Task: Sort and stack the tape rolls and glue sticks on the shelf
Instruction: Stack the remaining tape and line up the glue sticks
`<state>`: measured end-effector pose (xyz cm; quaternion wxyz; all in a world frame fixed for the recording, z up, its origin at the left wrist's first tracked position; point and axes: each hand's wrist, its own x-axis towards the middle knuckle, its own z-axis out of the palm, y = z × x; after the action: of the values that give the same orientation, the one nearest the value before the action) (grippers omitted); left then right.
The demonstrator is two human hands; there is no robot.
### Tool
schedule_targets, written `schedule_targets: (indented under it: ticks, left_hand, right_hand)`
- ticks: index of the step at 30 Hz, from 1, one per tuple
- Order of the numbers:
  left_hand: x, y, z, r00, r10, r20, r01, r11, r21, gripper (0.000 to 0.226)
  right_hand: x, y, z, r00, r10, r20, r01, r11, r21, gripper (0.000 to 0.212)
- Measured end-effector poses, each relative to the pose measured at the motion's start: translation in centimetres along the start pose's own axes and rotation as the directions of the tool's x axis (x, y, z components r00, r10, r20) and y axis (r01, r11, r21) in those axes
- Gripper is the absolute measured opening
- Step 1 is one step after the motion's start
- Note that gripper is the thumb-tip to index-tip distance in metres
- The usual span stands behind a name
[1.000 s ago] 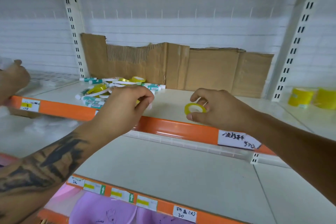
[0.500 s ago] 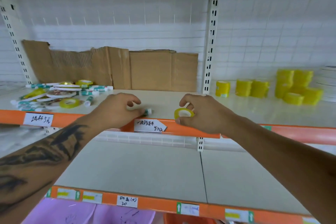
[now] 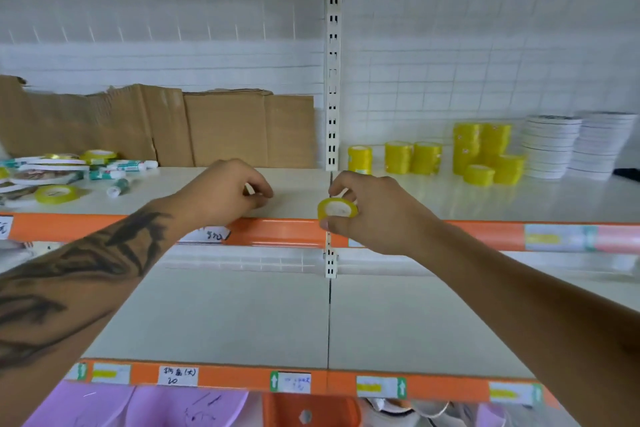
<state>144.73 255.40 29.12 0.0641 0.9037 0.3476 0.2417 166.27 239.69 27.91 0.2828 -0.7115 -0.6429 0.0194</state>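
Bare, sleeveless forearms; dark tattoo on left forearm (image 3: 86, 263)

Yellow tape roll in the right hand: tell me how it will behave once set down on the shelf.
The yellow tape roll is round, so on edge it would likely roll. Laid flat, it probably sits steady, like the stacked yellow rolls. Pinched by the right hand, it seems light.

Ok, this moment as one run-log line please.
right hand: pinches yellow tape roll at shelf edge | left hand: curled, contents unclear | sorted yellow stacks: right bay

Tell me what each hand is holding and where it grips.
Right hand pinches a yellow tape roll by its rim. Left hand is curled; contents unclear.
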Motion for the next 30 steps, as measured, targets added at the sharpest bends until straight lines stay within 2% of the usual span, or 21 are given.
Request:
schedule_targets:
  ticks: [2,7,13,19,22,26,30]
  left_hand:
    - [0.7,3.1,1.2,0.996,0.086,-0.035,-0.087,0.996,-0.012,0.01]
    - [3.0,11.1,3.8,0.966,0.254,-0.049,-0.259,0.955,-0.146,0.017]
    - [8.9,17.9,8.4,0.906,0.417,0.067,-0.408,0.905,-0.116,0.019]
    - [15.3,23.5,13.4,0.84,0.503,0.203,-0.489,0.865,-0.115,0.02]
    - [17.6,25.9,15.3,0.815,0.543,0.203,-0.524,0.84,-0.143,0.019]
    - [18.7,27.8,17.7,0.818,0.535,0.212,-0.498,0.843,-0.205,0.02]
    - [19.0,28.7,18.8,0.85,0.477,0.223,-0.427,0.873,-0.236,0.022]
  right_hand:
    - [-0.8,1.5,-1.1,1.0,0.021,-0.013,-0.021,1.0,0.002,0.044]
    - [-2.2,6.2,-4.7,0.994,0.065,-0.085,-0.065,0.998,0.004,0.045]
    - [-2.8,13.9,-9.3,0.976,0.16,-0.146,-0.165,0.986,-0.026,0.047]
    - [-2.2,21.4,-14.7,0.955,0.243,-0.168,-0.268,0.952,-0.148,0.046]
    - [-1.2,24.6,-16.8,0.945,0.264,-0.194,-0.296,0.941,-0.162,0.044]
    - [-0.7,28.0,-17.9,0.936,0.282,-0.21,-0.305,0.949,-0.084,0.044]
    - [-0.4,30.1,-18.3,0.941,0.278,-0.191,-0.274,0.96,0.048,0.049]
